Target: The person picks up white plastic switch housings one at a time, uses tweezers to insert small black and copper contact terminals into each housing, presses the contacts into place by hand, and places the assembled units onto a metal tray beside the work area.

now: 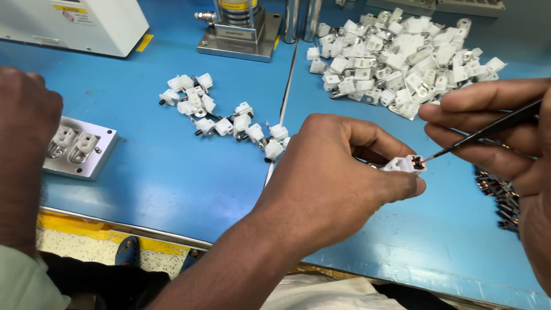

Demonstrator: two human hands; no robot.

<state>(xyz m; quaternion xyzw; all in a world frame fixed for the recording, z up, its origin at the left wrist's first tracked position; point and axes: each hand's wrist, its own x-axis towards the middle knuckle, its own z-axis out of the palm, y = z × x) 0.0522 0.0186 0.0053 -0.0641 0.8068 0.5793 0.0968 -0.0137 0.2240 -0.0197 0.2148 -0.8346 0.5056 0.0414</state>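
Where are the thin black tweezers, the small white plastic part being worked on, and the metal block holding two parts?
Thin black tweezers (493, 127): head view, mid-shaft.
Small white plastic part (404, 164): head view, its top face.
Metal block (100, 156): head view, bare right edge.

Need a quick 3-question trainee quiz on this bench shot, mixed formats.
1. Multiple choice: the left hand holds A) a white plastic part, B) a screwdriver, C) a yellow label.
2. True or false: the tweezers in the right hand point away from the white plastic part.
3. Fill in: the big pile of white parts lies on the blue table at the ____ right (near/far).
Key: 1 A; 2 false, the tip meets the part; 3 far.
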